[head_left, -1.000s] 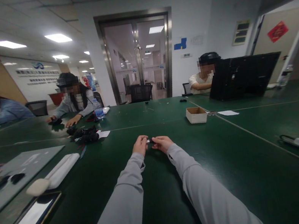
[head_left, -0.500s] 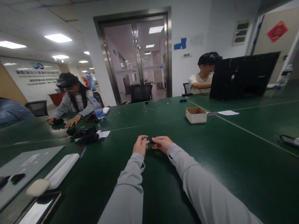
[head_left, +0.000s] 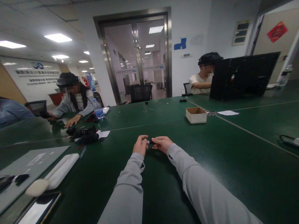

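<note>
Above the middle of the green table, my left hand (head_left: 140, 146) and my right hand (head_left: 163, 143) face each other with their fingertips close together. Between them is a small black piece with a silver end (head_left: 150, 141), too small for me to name its kind. The fingers of my right hand pinch its black part. At the silver end, my left thumb and fingers are closed on it, and they partly hide it.
A small open box (head_left: 196, 115) stands ahead on the right, and a large black screen (head_left: 243, 77) behind it. On the left lie black gear (head_left: 85, 134), a long white case (head_left: 63, 170), a grey panel (head_left: 48, 155) and a phone (head_left: 31, 218). A water bottle (head_left: 98, 110) stands farther back.
My hands and the small piece look the same. Across the table, a person has lifted a dark object off the surface. The grey panel at left has slid slightly right, with another person's hand beside it.
</note>
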The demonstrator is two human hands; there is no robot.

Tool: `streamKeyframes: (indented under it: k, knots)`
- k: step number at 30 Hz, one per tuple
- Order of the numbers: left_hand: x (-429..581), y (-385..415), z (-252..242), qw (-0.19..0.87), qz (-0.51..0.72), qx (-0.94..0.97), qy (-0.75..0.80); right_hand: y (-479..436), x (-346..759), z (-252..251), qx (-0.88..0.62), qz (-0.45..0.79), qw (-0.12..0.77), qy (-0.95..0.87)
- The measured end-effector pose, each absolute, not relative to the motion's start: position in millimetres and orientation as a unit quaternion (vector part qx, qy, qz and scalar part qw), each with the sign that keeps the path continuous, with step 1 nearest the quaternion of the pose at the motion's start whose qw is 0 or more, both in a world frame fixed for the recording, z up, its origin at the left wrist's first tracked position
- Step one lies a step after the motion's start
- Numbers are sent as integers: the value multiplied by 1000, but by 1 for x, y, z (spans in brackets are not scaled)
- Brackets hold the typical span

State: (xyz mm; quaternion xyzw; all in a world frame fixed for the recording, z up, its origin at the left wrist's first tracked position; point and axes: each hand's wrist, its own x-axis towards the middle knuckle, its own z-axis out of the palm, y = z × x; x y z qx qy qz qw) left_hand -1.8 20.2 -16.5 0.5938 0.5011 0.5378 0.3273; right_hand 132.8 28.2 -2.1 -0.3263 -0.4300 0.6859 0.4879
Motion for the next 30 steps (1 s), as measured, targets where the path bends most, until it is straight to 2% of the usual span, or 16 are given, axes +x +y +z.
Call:
streamKeyframes:
  k: [10, 22, 30]
  knots:
    - [-1, 20, -17, 305, 549, 605, 489, 30, 133, -5, -324, 688, 490, -426]
    - [1, 19, -14, 364, 527, 602, 477, 27, 133, -2, -322, 692, 480, -433]
    - [-1, 17, -12, 355, 549, 596, 467, 27, 133, -1, -324, 686, 477, -444]
